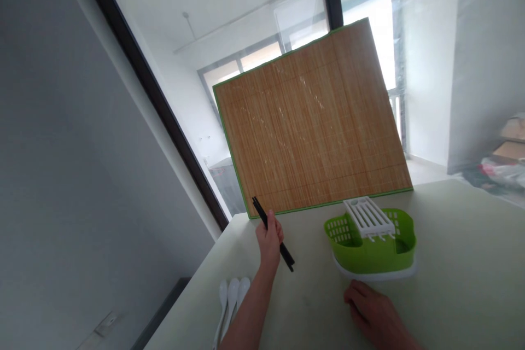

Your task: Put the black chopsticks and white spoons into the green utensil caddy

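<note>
Nearest to us in the head view, our right hand (375, 311) lies palm down on the pale green surface (459, 262), its fingers (353, 291) loosely curled and together, holding nothing. The fingertips rest just short of the white base tray of the green plastic cutlery drainer (371, 249), near it but apart from it.

Further left, our left forearm reaches up from the bottom edge, and our left hand (269, 238) is closed in a fist round a pair of thin black chopsticks (273, 234). The fingers (278, 229) are wrapped tight about the middle of the sticks, pinching them together. The sticks run on a slant through the fist: the upper ends stick out up and to the left, the lower ends down and to the right, above the surface. We cannot tell whether the lower tips touch the surface.

Beside the left forearm, at the near edge of the surface, lie three white plastic soup spoons (232, 295), side by side with bowls pointing away from us.

The drainer carries a white slotted insert (367, 216) across its top. Behind it a large bamboo mat with green edging (311, 126) stands tilted against the glass wall (172, 38).
</note>
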Demonstrator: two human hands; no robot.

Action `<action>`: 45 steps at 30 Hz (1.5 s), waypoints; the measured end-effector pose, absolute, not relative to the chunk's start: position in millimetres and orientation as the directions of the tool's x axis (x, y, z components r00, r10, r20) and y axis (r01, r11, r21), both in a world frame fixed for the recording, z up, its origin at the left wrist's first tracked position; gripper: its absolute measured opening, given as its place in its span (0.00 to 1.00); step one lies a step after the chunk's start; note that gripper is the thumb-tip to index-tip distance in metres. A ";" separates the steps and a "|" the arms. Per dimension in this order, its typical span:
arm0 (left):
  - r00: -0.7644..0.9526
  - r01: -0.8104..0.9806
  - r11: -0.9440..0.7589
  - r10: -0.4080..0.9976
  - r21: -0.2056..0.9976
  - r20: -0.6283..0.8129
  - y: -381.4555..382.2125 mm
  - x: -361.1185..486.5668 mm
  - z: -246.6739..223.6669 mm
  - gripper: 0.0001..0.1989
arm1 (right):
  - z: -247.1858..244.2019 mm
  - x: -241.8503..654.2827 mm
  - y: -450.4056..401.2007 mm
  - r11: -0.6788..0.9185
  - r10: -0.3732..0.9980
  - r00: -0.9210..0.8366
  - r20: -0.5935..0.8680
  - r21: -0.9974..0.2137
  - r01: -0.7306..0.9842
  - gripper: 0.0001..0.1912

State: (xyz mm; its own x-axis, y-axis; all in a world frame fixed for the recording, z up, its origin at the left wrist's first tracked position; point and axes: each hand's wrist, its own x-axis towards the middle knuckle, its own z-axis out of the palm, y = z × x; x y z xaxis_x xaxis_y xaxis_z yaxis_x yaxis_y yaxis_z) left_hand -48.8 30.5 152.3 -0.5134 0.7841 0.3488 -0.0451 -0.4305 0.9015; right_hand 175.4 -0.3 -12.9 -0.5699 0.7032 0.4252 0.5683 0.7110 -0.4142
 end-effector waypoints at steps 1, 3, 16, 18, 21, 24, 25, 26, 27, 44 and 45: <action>-0.519 -0.038 -0.395 0.793 0.918 0.320 24.1 -49.9 135.8 0.25 | -13.5 175.6 -0.2 0.711 0.703 -0.569 0.426 -0.409 0.572 0.11; -0.532 -0.021 -0.337 0.801 0.941 0.275 11.8 -49.8 105.2 0.24 | -14.6 175.6 -0.1 0.714 0.700 -0.573 0.425 -0.401 0.575 0.11; -0.591 0.784 0.471 0.765 0.404 0.257 -14.2 -202.1 127.4 0.14 | -24.0 179.6 4.7 0.721 0.692 -0.613 0.382 -0.403 0.563 0.09; -0.654 0.742 0.572 0.733 0.351 0.189 -24.8 -232.9 116.9 0.12 | -26.3 179.7 5.5 0.727 0.686 -0.612 0.393 -0.403 0.556 0.09; -0.724 0.678 0.679 0.683 0.281 0.095 -42.1 -260.3 87.7 0.12 | -27.9 178.1 5.1 0.735 0.677 -0.610 0.411 -0.406 0.543 0.09; -0.749 0.646 0.722 0.662 0.248 0.024 -51.5 -274.5 58.2 0.14 | -27.8 176.5 4.4 0.732 0.680 -0.608 0.409 -0.411 0.543 0.09; -0.748 0.645 0.724 0.663 0.246 0.008 -52.4 -278.1 50.2 0.14 | -27.5 176.4 4.4 0.729 0.684 -0.609 0.403 -0.412 0.547 0.09; -0.743 0.648 0.720 0.669 0.247 -0.002 -52.4 -281.3 43.3 0.15 | -27.1 176.7 4.5 0.726 0.687 -0.610 0.395 -0.412 0.551 0.09; -0.736 0.655 0.713 0.677 0.250 -0.005 -51.9 -284.3 37.6 0.15 | -26.6 177.1 4.6 0.722 0.691 -0.610 0.388 -0.412 0.556 0.09; -0.758 0.652 0.718 0.632 0.246 0.165 -50.1 -269.3 41.1 0.21 | -17.7 176.1 0.9 0.696 0.717 -0.589 0.373 -0.436 0.571 0.10; -0.728 0.686 0.684 0.647 0.249 0.229 -44.7 -255.6 50.2 0.21 | -17.5 175.8 0.7 0.698 0.715 -0.593 0.371 -0.435 0.569 0.10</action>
